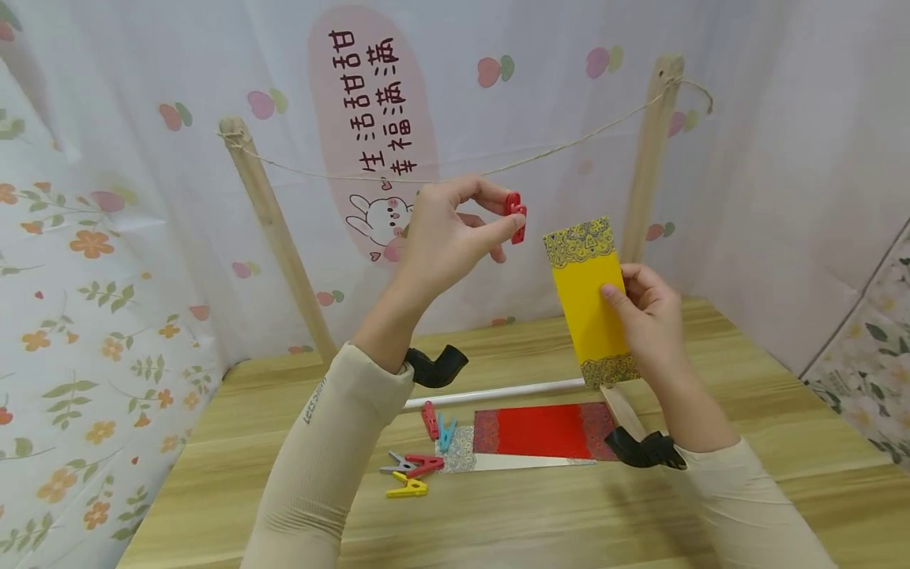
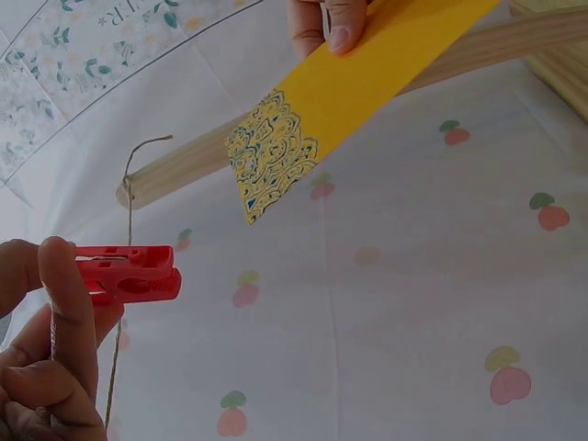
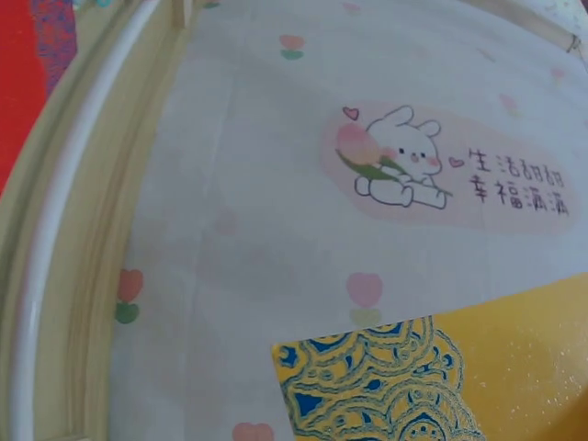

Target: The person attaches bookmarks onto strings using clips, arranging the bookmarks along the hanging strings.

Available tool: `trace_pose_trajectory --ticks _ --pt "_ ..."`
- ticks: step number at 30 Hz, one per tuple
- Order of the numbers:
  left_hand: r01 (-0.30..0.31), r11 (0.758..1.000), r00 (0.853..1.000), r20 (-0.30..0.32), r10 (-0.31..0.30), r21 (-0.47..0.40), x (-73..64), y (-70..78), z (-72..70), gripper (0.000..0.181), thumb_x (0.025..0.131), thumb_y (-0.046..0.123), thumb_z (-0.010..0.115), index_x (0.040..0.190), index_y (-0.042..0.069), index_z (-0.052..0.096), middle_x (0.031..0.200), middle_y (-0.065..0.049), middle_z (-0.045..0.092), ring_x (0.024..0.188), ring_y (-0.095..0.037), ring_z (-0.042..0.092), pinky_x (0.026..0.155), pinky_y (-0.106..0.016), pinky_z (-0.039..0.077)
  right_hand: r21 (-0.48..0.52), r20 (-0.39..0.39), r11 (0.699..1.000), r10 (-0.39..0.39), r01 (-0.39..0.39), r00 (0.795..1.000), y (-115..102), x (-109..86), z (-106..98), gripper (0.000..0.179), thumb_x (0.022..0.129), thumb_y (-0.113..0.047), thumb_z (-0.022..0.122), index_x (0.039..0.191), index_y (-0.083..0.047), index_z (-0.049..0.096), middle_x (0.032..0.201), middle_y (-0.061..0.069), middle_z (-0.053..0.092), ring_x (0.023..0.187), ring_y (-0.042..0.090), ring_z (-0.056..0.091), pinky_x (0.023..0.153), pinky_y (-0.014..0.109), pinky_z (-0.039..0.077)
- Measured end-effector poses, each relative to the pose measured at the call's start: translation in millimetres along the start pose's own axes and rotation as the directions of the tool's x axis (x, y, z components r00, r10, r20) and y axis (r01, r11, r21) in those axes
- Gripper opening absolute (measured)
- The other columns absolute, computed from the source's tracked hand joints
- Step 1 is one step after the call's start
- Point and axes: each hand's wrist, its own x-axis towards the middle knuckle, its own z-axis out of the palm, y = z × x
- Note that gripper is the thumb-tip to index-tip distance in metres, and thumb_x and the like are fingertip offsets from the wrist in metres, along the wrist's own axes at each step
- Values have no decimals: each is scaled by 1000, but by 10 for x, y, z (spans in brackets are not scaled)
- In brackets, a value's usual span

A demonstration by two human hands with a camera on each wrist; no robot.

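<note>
In the head view my left hand (image 1: 455, 229) pinches a red clothespin (image 1: 516, 217) between thumb and fingers, just below the string (image 1: 569, 145). The left wrist view shows the same clothespin (image 2: 138, 273) with nothing in its jaws. To the right, my right hand (image 1: 650, 316) holds a yellow card (image 1: 586, 300) upright and slightly tilted, thumb on its front. Blue patterned bands decorate both ends of the card. Card and clothespin are apart. The right wrist view catches one patterned end of the card (image 3: 377, 386), but not the hand.
The string hangs between a left wooden post (image 1: 273, 229) and a right wooden post (image 1: 650, 158). On the table lie a red card (image 1: 543, 431) over a white card (image 1: 519, 462), a white rod (image 1: 498, 393) and several clothespins, including a yellow clothespin (image 1: 407, 486) and a blue clothespin (image 1: 446, 433).
</note>
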Motion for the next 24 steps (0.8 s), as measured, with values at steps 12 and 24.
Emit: trace_pose_trajectory --ticks 12,24 --pt "-59 996 994 -93 53 -68 188 177 18 11 86 4 75 94 -2 72 87 -8 68 54 -25 64 47 -25 40 197 -110 980 44 -22 993 -147 171 57 8 97 -10 62 104 -12 64 97 -4 67 86 12 64 69 17 56" --pt "-121 984 988 -110 107 -130 554 280 149 13 88 2 72 100 -4 72 89 -10 70 50 -26 58 59 -29 50 279 -192 960 34 21 981 -351 328 -16 7 93 -6 66 99 -9 66 94 1 67 85 14 64 70 17 56"
